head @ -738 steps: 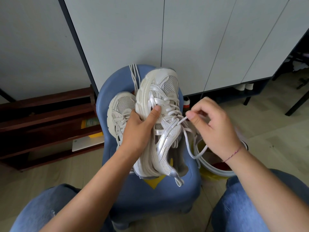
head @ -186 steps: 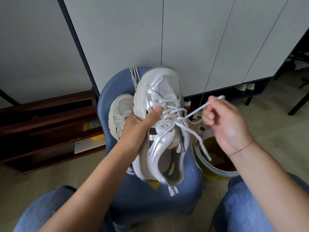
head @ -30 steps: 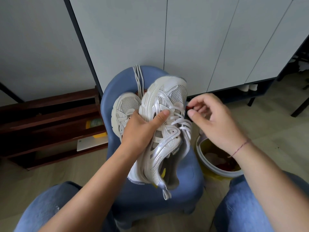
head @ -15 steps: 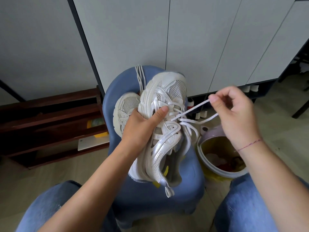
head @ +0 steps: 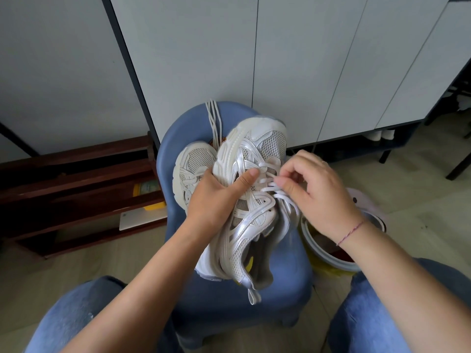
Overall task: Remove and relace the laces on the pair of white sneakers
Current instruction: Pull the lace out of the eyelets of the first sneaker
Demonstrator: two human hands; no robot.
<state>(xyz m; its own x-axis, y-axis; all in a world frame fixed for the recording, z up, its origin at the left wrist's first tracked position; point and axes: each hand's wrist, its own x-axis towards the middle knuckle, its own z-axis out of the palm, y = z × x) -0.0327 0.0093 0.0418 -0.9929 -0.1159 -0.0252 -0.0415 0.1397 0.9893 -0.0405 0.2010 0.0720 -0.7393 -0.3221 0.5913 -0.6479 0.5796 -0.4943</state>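
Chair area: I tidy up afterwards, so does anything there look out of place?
Yes. A loose lace hangs over the chair back, in no shoe, behind the second sneaker lying there. Nothing looks spilled or damaged.

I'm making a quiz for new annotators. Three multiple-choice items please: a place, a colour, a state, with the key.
1. Where does the second sneaker lie? A in a box; B on the chair; C on a table.
2. What colour is the chair? A blue; B red; C green.
3. What is the right hand doing? A hanging idle; B gripping the chair; C pinching a lace.
Key: 1 B, it rests there beside the held sneaker; 2 A, its seat is blue; 3 C, fingers pinch it at the eyelets.
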